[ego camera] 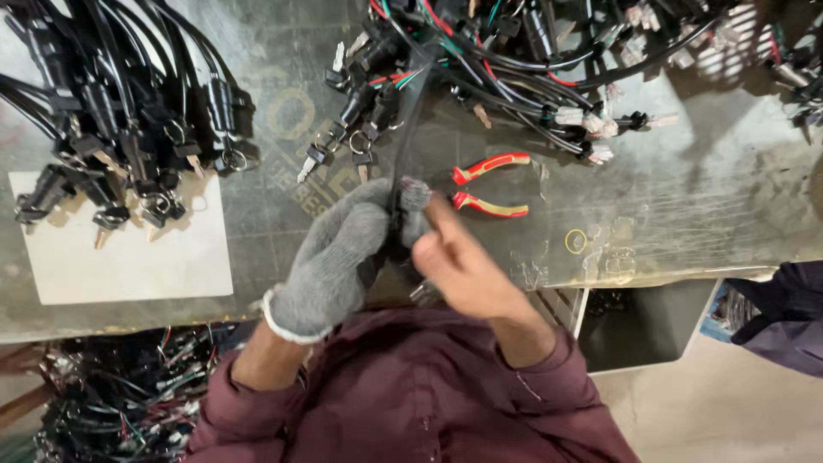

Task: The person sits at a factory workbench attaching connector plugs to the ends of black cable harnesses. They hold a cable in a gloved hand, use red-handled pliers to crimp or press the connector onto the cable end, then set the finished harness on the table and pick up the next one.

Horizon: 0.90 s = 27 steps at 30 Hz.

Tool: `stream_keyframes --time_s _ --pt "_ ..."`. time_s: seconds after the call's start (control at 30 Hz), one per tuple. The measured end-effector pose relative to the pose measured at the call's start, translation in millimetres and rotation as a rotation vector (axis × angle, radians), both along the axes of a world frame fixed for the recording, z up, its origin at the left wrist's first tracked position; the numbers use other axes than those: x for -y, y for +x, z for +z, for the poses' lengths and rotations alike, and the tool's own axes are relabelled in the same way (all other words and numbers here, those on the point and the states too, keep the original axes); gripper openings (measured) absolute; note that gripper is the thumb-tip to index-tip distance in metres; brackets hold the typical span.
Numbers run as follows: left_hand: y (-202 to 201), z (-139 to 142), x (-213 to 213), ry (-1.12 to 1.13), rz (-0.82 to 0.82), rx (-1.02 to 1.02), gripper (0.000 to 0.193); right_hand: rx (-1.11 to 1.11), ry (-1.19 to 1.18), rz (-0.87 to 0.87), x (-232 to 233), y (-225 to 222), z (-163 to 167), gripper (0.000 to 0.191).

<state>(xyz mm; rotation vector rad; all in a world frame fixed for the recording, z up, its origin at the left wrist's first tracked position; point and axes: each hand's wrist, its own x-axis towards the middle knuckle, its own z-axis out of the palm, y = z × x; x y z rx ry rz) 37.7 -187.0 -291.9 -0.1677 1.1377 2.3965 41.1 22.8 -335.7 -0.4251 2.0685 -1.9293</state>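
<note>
hands: left hand (339,257) in a grey knit glove, fingers curled shut around a black cable part (399,225); right hand (459,261) bare, fingers pinched closed on the same part from the other side, the two hands touching.
cable part: held upright between both hands, just above the near edge of the table (703,197); a black sleeve runs up from it toward the far tangle.
pliers: red and cream pliers (490,182) lie flat just beside the right fingertips, handles spread, pointing right.
right side room: bare table surface stretches from the pliers to the right edge, broken only by a small yellow ring (576,241).
far edge: wire harness pile (531,69) with white connectors crowds the top, keys dangling toward the hands.
left side: pile of black key switches (120,111) spills over a white sheet (129,257); the lower part of the sheet is bare.
near edge: open grey bin (643,326) under the table's right front; loose wire heap (120,399) below the left front.
right margin: a dark sleeve (784,313) of another person, well apart.
</note>
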Motion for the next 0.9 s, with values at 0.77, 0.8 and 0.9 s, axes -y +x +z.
stream_keyframes --time_s 0.77,0.8,0.9 --pt "5 14 -7 -0.927 0.099 -0.624 0.062 -0.318 0.322 0.014 -8 0 24 0.036" --pt "3 11 -9 -0.847 0.086 -0.546 0.058 -0.203 0.321 0.022 -8 4 21 0.038" --pt "-1 3 -9 -0.863 0.068 -0.724 0.055 -0.275 0.162 0.004 -11 15 11 0.033"
